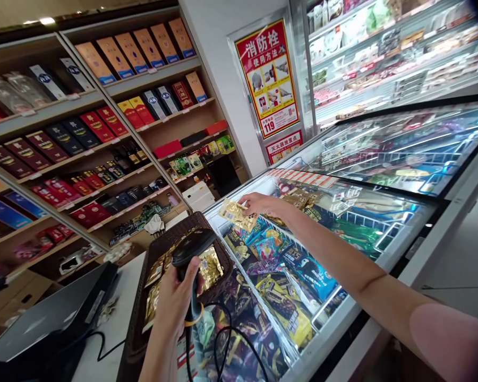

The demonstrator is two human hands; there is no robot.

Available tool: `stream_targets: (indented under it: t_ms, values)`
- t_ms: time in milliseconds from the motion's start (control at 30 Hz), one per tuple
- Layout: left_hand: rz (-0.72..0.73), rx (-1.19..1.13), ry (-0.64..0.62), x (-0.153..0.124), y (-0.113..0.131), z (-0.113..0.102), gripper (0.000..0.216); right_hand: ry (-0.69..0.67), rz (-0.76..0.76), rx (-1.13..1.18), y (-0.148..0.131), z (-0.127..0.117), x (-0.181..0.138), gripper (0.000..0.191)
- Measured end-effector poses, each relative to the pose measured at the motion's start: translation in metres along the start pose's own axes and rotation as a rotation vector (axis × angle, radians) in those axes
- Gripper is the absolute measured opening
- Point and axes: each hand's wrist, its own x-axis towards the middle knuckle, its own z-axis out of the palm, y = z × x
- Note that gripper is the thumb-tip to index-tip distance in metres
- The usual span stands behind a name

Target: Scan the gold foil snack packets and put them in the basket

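Observation:
My left hand (174, 300) is closed round the grip of a black barcode scanner (193, 249), whose head points over a dark wicker basket (143, 297) holding several gold foil packets (211, 268). A black cable hangs from the scanner's handle. My right hand (258, 204) reaches over the open chest freezer (342, 318) and pinches one gold foil packet (236, 214) by its edge, above the frozen treats (279, 286) in wire compartments.
A closed dark laptop (48, 318) lies on the white counter at lower left. Shelves of boxed liquor (83, 127) fill the left wall. A red fire-hydrant poster (269, 77) hangs ahead. More glass-lidded freezer and an upright chiller (390, 53) stand at right.

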Motion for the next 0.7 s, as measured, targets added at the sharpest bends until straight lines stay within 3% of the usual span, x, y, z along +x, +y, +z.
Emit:
stream_targets:
  t_ms: [233,400,567,700]
  values:
    - [0.025,0.109,-0.006,0.001,-0.005,-0.002,0.043,-0.071,-0.025,-0.038,-0.002,-0.001,-0.003,0.038]
    - [0.015,0.102,-0.035,0.000,-0.001,-0.001,0.043,-0.061,-0.019,-0.198,-0.004,-0.001,-0.005,0.035]
    - [-0.032,0.070,-0.030,-0.002,0.006,0.001,0.046,0.179,0.001,-0.684,-0.001,-0.018,-0.001,0.041]
    - [-0.084,0.043,0.031,0.002,0.006,-0.015,0.049,0.371,0.100,-0.720,0.018,-0.050,0.007,0.035]
